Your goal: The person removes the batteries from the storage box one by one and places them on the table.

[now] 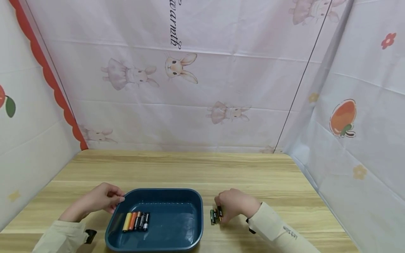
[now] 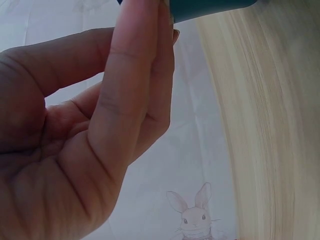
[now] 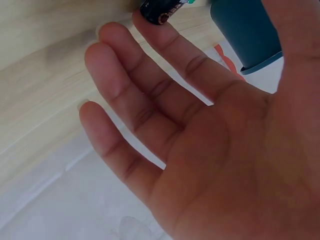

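Pinching the tray (image 1: 172,225) at the edge nearest it, the left hand (image 1: 96,200) sets thumb and fingertip together there — a light hold, probably meant to steady the tray rather than lift it, since the tray sits flat on the table (image 1: 190,168). The tray lies between the two hands. Inside it, on the left hand's side, a row of batteries (image 1: 137,221) lies parallel, yellow, orange and black; set like that, each seems to brace its neighbour against rolling.

Just outside the tray, close beside the fingers of the right hand (image 1: 238,203), sit the small batteries (image 1: 212,217), greenish, also side by side. The right hand grips the dark battery (image 1: 220,212), the one closest to its palm — index fingertip at one end, thumb apparently at the other. Holding it by the ends likely leaves its neighbours undisturbed; whether it is off the table I cannot tell. The right wrist view shows the index fingertip against the battery, the other fingers loosely extended and apart from it, perhaps to keep clear; the thumb's contact is out of sight there.
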The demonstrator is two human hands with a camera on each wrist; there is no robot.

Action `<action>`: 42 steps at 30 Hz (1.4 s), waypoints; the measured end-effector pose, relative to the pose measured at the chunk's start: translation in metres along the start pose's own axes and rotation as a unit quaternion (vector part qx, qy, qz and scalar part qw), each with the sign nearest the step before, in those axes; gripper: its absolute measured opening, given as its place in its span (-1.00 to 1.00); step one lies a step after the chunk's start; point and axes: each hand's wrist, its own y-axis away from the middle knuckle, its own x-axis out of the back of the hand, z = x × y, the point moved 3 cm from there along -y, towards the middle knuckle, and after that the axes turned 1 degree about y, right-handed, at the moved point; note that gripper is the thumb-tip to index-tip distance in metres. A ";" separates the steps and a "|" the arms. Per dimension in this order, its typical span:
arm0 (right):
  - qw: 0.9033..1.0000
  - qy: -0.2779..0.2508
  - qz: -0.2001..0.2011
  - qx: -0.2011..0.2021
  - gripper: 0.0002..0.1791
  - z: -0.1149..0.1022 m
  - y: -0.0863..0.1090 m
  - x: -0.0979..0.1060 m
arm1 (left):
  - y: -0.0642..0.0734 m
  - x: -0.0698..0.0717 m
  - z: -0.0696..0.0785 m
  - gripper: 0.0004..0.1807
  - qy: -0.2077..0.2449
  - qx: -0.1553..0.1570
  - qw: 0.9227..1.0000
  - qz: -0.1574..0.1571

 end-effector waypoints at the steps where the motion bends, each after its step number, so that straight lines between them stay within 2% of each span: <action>1: 1.000 0.000 0.001 0.000 -0.60 0.000 0.000 0.000 | 0.000 0.000 0.000 -0.77 0.000 0.000 1.000 0.000; 15: 1.000 -0.012 -0.005 -0.005 -0.59 -0.004 0.002 0.001 | 0.001 0.000 0.001 -0.77 0.002 0.007 1.000 -0.002; 42: 1.000 -0.002 -0.010 -0.008 -0.51 -0.006 0.002 0.000 | 0.003 -0.001 0.002 -0.79 0.006 0.012 1.000 0.005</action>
